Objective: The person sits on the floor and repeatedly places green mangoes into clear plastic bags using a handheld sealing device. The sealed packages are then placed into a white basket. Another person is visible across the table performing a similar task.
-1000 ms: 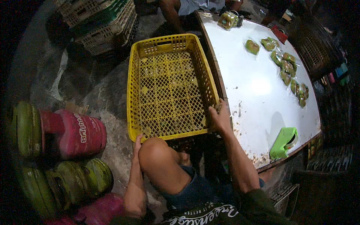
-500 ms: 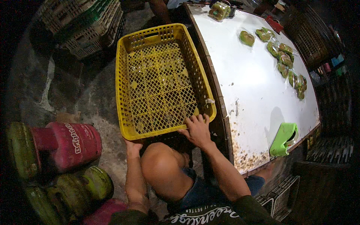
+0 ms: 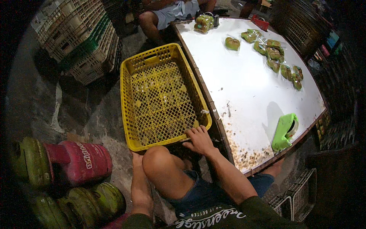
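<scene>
A yellow plastic crate (image 3: 127, 110) with a mesh floor and slotted walls lies in front of me, along the left side of the white-topped table. Shiny glints show through its mesh; what makes them I cannot make out. My right hand (image 3: 200, 141) has its fingers curled over the near rim close to the right corner. At the near left corner, my left hand (image 3: 137, 157) grips the crate from below the rim, its fingers mostly hidden. A small whitish scrap (image 3: 205, 112) is caught on the crate's right wall.
Several plastic-wrapped green fruits (image 3: 273, 53) lie on the white table (image 3: 240, 91), with a green tape dispenser (image 3: 283, 133) near its front. Pink (image 3: 82, 162) and green gas cylinders (image 3: 103, 198) stand at left. Stacked crates (image 3: 82, 42) rise behind. Another person (image 3: 173, 15) sits at the far end.
The view has tilted up and shifted, so the crate and table sit differently in it and more of the other person shows. Both my hands stay on the crate.
</scene>
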### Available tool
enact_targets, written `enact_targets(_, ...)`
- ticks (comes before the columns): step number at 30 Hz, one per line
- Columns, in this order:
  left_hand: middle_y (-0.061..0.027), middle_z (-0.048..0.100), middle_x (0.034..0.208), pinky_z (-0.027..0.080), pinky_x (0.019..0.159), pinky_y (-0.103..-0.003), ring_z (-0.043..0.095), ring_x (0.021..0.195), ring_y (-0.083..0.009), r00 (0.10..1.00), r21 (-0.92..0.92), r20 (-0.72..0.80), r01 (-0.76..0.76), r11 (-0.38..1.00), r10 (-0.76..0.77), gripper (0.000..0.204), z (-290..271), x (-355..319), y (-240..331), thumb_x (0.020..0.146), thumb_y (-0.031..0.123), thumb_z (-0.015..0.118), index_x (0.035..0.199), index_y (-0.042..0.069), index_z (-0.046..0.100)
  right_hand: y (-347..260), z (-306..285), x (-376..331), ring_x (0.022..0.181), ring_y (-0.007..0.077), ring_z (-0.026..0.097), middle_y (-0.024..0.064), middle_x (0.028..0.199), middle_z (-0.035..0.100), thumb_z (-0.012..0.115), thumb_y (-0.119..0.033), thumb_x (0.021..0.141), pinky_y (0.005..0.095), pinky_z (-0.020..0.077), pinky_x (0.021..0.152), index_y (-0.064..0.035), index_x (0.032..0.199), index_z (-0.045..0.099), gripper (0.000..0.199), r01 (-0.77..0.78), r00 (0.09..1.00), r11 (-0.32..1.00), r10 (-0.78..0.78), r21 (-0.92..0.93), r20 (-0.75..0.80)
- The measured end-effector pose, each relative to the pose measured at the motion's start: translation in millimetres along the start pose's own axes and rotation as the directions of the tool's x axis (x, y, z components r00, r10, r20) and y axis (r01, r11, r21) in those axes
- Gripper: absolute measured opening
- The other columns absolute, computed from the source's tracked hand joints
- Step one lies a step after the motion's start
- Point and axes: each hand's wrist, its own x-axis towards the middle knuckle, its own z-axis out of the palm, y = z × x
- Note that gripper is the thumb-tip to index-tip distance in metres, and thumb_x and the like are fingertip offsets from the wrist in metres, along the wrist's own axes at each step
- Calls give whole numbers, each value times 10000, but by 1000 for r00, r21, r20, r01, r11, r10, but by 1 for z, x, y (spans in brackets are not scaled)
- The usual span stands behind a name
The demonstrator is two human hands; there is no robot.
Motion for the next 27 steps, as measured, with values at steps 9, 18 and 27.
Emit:
enact_targets(9, -220, 475, 1400, 397, 1047, -481, 489, 1263, -364, 676, 725, -375, -213, 655, 635, 675, -9, 5, 176, 958, 417, 569, 1448, -4, 376, 36, -86, -84, 1025, 335, 625, 188, 1101, 651, 633, -282, 927, 431, 488, 914, -25, 1139, 632, 333, 61, 933, 808, 163, 586, -321)
enact_targets(18, -234, 508, 1356, 438, 1004, -442, 510, 1251, -340, 281, 208, 909, -946, 250, 308, 729, 309, -332, 206, 944, 524, 559, 1410, -23, 432, 231, -192, -112, 1124, 340, 577, 217, 1218, 599, 676, -504, 850, 419, 453, 960, 3, 1182, 598, 611, -393, 687, 819, 563, 417, -459)
enact_targets(27, -275, 600, 1196, 488, 927, -469, 583, 1122, -390, 106, 23, 971, -934, -356, -215, 747, 404, -394, 99, 907, 492, 618, 1374, -58, 422, 419, -236, -82, 1129, 373, 600, 240, 1206, 630, 667, -600, 788, 425, 456, 969, 6, 1210, 603, 742, -610, 313, 557, 823, 564, -474)
